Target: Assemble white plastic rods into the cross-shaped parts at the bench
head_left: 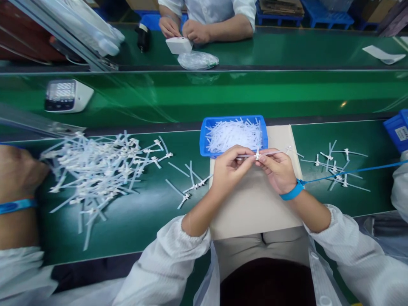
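Note:
My left hand (231,172) and my right hand (277,171) pinch a thin white plastic strip (270,153) with a small cross-shaped fitting (256,154) between them, above a beige board (255,204). Just beyond my fingers sits a blue tray (234,118) full of fine white plastic strips. Left of the board lies a large loose heap of similar fitted strips (102,170), with a few more (191,187) closer to my left hand. Several others (338,168) lie to the right. A blue wrist strap (292,191) circles my right wrist, its cord running off to the right.
A green belt (191,97) crosses behind my bench, with a digital display unit (66,95) on it. Beyond it, a co-worker's hands (188,29) hold a white box (179,45) near a plastic bag (197,60). Another person's arm (19,187) intrudes at left; a blue bin (397,129) stands at right.

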